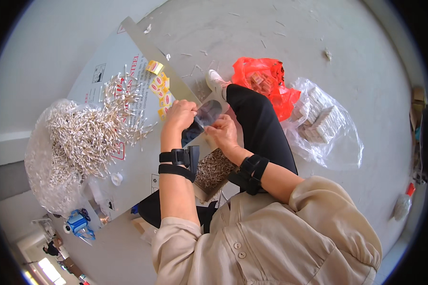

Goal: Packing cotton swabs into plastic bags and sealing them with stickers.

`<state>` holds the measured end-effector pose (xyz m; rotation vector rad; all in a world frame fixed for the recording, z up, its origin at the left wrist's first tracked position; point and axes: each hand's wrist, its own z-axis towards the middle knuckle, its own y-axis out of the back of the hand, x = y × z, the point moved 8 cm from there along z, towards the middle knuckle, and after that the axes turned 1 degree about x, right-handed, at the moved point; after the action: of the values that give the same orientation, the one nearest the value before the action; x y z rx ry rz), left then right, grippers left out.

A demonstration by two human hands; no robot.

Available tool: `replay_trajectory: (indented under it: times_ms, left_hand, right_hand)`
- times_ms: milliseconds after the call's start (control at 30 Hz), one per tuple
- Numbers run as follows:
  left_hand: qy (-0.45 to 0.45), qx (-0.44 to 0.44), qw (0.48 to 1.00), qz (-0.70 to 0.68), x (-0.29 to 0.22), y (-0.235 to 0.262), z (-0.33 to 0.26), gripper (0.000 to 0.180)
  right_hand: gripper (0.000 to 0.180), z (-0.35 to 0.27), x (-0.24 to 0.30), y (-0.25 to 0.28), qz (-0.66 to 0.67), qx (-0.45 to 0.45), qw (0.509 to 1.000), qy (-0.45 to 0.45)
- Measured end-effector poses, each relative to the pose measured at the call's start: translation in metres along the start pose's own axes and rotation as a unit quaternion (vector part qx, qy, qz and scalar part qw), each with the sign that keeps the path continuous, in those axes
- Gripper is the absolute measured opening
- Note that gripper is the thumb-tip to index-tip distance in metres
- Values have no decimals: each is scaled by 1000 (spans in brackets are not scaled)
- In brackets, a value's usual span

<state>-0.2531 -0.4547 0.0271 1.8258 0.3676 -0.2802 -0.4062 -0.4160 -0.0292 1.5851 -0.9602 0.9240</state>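
In front of my body, both hands are at a piece of clear plastic film (208,113), perhaps a small bag. My left hand (181,115) pinches its left side, fingers curled, beside the table edge. Lower down, the fingers of my right hand (223,134) are pressed together on its near edge. A dark, shiny patch (191,134) shows between my wrists; I cannot tell what it is. Under my hands, an open cardboard box (205,194) holds many cotton swabs (215,167). Small yellow boxes (160,87) lie on the table left of my left hand.
A large heap of cotton swabs (83,142) spills from a clear bag across the metal-topped table (138,175). On the floor at right lie a red plastic bag (285,97) with small packs and a clear bag (340,147) of white bundles. My leg (259,123) stretches between.
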Motion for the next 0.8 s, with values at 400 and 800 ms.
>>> replay_trajectory:
  times_ms: [400,800]
  left_hand:
    - [17,-36,997,66,-14,-2,-6,14]
    - [14,-202,956,-211,4,-26,-70,16]
  right_hand:
    - [17,0,6,-2,-73,-42,996,10]
    - [10,20,-39,13,431,-41,858,-277]
